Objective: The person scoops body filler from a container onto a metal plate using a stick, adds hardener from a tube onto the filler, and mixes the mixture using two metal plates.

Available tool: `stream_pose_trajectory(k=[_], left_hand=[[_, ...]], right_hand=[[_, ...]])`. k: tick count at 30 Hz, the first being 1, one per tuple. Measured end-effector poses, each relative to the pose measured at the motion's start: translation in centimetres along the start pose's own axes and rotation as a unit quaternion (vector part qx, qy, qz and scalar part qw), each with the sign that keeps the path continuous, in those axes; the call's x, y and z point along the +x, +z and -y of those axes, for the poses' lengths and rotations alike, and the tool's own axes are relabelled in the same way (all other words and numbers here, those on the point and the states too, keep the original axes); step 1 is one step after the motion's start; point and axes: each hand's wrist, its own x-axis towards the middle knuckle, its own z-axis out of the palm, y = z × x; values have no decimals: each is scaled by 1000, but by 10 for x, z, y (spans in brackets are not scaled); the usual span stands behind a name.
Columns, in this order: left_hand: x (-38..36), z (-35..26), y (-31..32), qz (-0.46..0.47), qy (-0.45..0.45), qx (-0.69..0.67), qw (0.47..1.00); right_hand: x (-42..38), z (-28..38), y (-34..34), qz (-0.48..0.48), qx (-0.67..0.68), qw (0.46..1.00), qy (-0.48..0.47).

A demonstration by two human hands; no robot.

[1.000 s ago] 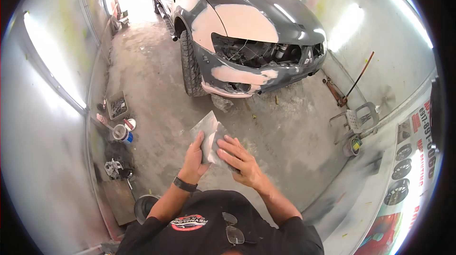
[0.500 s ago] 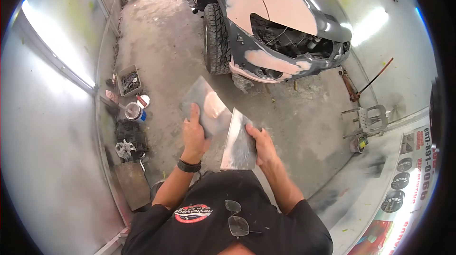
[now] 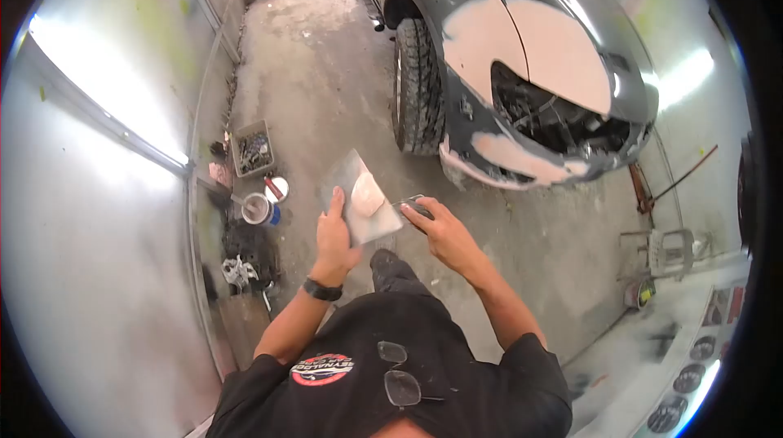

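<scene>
My left hand (image 3: 332, 244) is closed on the near left edge of a flat, pale mixing board (image 3: 369, 224), its index finger lying along the top. A mound of pinkish body filler (image 3: 369, 196) sits on the board. In my right hand (image 3: 447, 234) is a putty spreader (image 3: 418, 210), turned nearly edge-on and pinched between thumb and fingers. The spreader's tip is by the board's right side, close to the filler; whether it touches cannot be made out. Ahead stands a grey car (image 3: 563, 71) with large pinkish filled patches and an open headlight cavity.
Against the left wall are a crate of small parts (image 3: 253, 150), an open bucket (image 3: 258, 209) and a round white lid (image 3: 276, 188). A tyre (image 3: 419, 87) stands ahead. At right are a chair (image 3: 670, 252), a small pail (image 3: 639, 294) and a floor jack (image 3: 643, 189).
My right hand has turned the spreader from broad face to nearly edge-on. The car now appears farther right and lower in view. A leg now shows below the board.
</scene>
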Motion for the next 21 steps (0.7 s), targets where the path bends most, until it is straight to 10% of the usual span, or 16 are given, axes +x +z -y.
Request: stream_pose_trajectory(k=[5, 7, 12, 15, 21], left_hand=[[72, -37, 25, 149, -180, -43, 971], [100, -61, 39, 162, -110, -20, 980], [163, -99, 62, 1, 49, 210, 976], [194, -124, 83, 7, 216, 427, 878], [361, -218, 51, -102, 259, 426, 861]], right_hand=[[107, -27, -36, -69, 334, 939, 53], [140, -25, -64, -78, 387, 918, 29], [236, -70, -87, -73, -37, 989, -119], [283, -100, -45, -27, -142, 966, -217], [392, -123, 13, 105, -55, 957, -264]])
